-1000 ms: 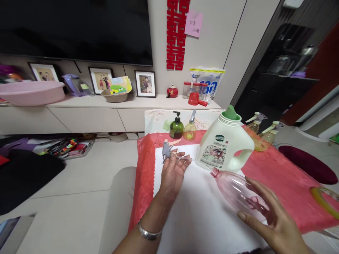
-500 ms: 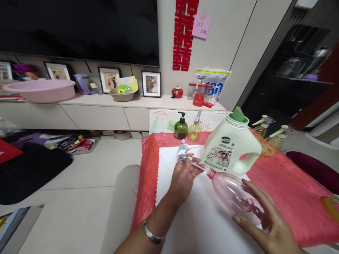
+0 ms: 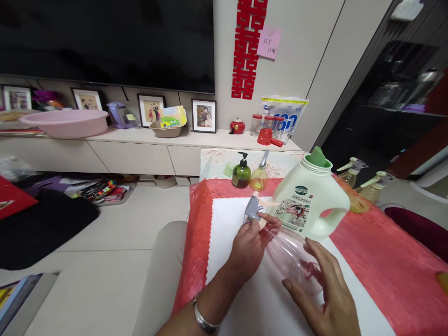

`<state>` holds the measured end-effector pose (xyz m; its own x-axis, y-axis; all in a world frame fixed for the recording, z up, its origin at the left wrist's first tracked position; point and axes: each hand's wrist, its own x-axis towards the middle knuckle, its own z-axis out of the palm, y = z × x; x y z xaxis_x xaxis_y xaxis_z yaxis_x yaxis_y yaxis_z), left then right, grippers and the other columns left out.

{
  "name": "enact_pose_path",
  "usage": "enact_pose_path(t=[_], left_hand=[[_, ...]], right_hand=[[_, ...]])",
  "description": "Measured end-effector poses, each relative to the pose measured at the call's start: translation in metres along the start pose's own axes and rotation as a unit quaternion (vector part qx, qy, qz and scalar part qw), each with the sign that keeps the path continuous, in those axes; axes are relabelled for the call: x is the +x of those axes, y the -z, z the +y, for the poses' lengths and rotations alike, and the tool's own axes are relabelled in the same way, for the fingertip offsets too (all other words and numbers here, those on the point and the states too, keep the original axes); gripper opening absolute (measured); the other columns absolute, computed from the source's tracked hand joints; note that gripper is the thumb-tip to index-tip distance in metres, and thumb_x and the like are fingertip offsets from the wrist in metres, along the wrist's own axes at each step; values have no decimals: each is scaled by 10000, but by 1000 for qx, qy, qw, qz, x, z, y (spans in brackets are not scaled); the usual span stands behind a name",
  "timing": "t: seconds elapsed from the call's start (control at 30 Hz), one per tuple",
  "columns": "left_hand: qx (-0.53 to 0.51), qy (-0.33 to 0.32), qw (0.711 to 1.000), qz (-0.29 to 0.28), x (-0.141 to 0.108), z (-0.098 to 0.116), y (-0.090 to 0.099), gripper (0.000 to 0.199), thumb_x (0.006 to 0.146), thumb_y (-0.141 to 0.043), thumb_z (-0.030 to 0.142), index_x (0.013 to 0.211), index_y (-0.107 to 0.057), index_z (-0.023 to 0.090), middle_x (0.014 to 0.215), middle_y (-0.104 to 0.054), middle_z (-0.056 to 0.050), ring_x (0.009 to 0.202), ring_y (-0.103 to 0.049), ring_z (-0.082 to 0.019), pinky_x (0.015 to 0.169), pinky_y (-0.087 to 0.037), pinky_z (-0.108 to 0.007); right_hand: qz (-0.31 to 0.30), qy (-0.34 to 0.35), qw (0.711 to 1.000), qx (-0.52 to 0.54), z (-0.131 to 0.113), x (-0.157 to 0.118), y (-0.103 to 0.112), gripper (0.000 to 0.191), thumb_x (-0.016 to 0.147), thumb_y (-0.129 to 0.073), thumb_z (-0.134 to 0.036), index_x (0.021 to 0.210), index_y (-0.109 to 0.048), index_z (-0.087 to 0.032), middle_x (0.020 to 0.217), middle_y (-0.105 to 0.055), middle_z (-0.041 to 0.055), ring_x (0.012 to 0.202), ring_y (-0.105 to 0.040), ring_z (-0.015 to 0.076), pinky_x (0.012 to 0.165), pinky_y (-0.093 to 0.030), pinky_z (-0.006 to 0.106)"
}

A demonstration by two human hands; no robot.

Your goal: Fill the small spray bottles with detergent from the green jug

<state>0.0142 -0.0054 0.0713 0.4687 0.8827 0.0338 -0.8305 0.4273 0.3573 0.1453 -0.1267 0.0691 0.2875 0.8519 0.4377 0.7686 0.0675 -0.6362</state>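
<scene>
A clear pink spray bottle [image 3: 285, 249] lies tilted over the white sheet, its neck toward my left hand. At that neck, my left hand [image 3: 250, 245] is closed on a grey spray head [image 3: 252, 210] with a pale peach trigger. The tube of the spray head no longer shows outside the bottle; fingers hide the joint. Around the base of the bottle, my right hand [image 3: 327, 287] is curled with thumb and fingers on either side. Just behind the bottle stands a large pale green jug [image 3: 297, 186] with a green cap piece in its mouth.
A green pump bottle [image 3: 241, 172] and a yellow spray bottle [image 3: 259, 177] stand at the table's back. More spray bottles [image 3: 371, 189] are at the right. Red covering [image 3: 378, 242] and a white sheet [image 3: 224, 233] lie on the table. A low cabinet [image 3: 129, 156] runs behind.
The spray head's tube has slid into the pink bottle. The bottle has moved left toward my left hand, and the spray head now sits at its neck.
</scene>
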Motion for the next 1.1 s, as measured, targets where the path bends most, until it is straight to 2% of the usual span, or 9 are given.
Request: enact_pose_path(t=[0.17,0.33,0.4,0.5,0.7,0.8,0.9,0.97,1.1], left_hand=[[12,14,1000,-5,-4,3,-4,336,785,-799,378,974,-620,164,993,-706,-83,1072,-672,-248,1109,-399,-452],[87,-6,996,-28,-7,3,-6,338,811,-753,450,949,-638,164,914,-680,-65,1003,-675,-263,1006,-471,-442],[98,-22,995,-24,-7,2,-4,317,837,-719,460,920,-637,166,861,-661,-49,920,-674,-234,944,-497,-414],[86,-40,995,10,-4,3,-1,278,873,-679,440,892,-632,167,840,-640,-35,868,-659,-201,884,-518,-384],[72,-50,995,38,0,2,3,259,876,-680,418,890,-623,166,848,-623,-26,881,-658,-198,894,-518,-390],[75,-40,996,13,0,1,4,268,878,-681,422,934,-617,167,876,-639,-37,906,-672,-214,914,-508,-401],[93,-37,995,-2,-1,3,3,292,875,-684,440,948,-608,167,876,-652,-44,892,-681,-219,915,-500,-398],[97,-42,994,9,-1,4,2,301,861,-699,445,936,-608,168,850,-647,-36,859,-682,-209,896,-507,-384],[69,-62,994,58,2,6,4,270,850,-711,420,902,-616,173,831,-641,-21,838,-684,-198,862,-537,-378]], right_hand=[[-21,-180,959,219,-17,2,-5,787,832,-668,-654,1466,-386,-282,1422,-405,73,1225,-497,250,924,-527,350],[-117,-429,706,551,-38,12,-2,882,860,-594,-735,1530,-240,-283,1411,-405,160,908,-612,274,538,-512,319],[-123,-445,660,593,-41,13,-4,909,835,-635,-739,1528,-242,-301,1427,-392,145,934,-606,277,557,-521,312],[-98,-408,689,592,-41,5,-13,1079,685,-741,-799,1528,-172,-437,1528,-242,62,1159,-530,334,719,-572,386],[3,-156,943,294,-27,-16,-34,926,907,-636,-620,1574,-65,-327,1527,-172,101,1339,-367,257,999,-503,354],[-20,-225,914,336,-29,-9,-28,887,930,-526,-702,1574,-82,-284,1489,-239,145,1197,-493,274,797,-561,338],[-134,-403,733,531,-38,4,-16,893,913,-443,-793,1572,-91,-305,1427,-353,170,923,-616,255,543,-498,255],[-158,-430,667,587,-43,8,-12,952,852,-497,-843,1555,-122,-322,1435,-361,146,956,-620,270,598,-528,276],[-66,-297,855,419,-34,-3,-23,1088,719,-729,-776,1538,-129,-384,1530,-207,66,1270,-456,300,900,-551,398]])
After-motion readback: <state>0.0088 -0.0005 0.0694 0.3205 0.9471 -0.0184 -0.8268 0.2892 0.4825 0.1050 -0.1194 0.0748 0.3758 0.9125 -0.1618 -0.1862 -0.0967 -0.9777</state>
